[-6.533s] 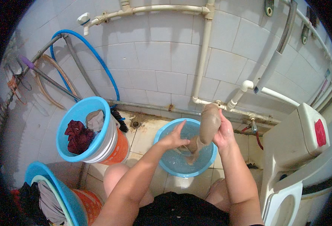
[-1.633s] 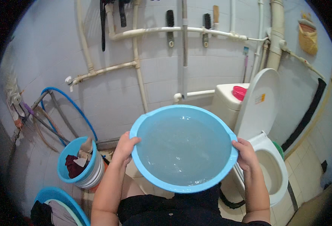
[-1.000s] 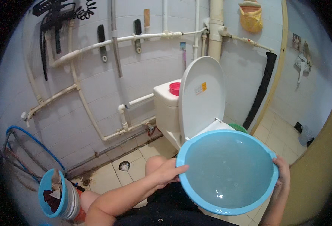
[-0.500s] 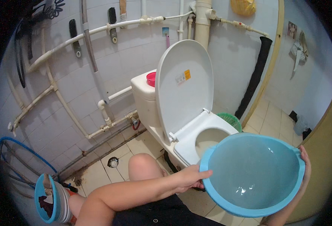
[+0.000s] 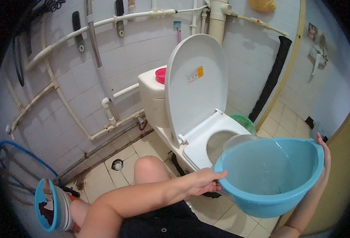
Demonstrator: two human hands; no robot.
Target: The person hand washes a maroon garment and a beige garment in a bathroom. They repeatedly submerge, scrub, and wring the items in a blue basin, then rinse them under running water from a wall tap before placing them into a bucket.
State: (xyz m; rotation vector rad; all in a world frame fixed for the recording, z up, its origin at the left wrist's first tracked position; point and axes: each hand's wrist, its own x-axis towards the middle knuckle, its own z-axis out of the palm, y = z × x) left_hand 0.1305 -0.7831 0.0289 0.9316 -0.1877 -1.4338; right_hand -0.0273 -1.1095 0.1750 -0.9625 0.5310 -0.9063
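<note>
A round, light-blue plastic basin (image 5: pixel 258 205) is held off the floor between the person's two bare hands, in the near right of the scene, with its far left rim over the near side of a white toilet seat (image 5: pixel 196 154). Half a second ago it sat closer to level, with the cloudy water kept inside; now it leans toward the far left, and a clear, greyish sheet of water (image 5: pixel 242 140) slides over the rim toward the seat's opening. The pouring, then, appears to have only just begun, and the steadiness of the tilt matters most at this point.

The left hand (image 5: pixel 204 182) grips the basin's left rim, thumb over the edge and fingers underneath. The right hand (image 5: pixel 323 154) curls around the outside of the right rim, its fingertips near the top edge; the basin hides part of this hold. How much water remains is hard to tell.

The tall, white oval toilet lid (image 5: pixel 198 79) stands raised beyond the seat, so the opening is uncovered. A round green plastic basket (image 5: pixel 251 126) sits just beyond the seat on the right. Well apart, at the near left, a small light-blue plastic tub (image 5: pixel 56 210) holds a dark-red cloth (image 5: pixel 46 214).
</note>
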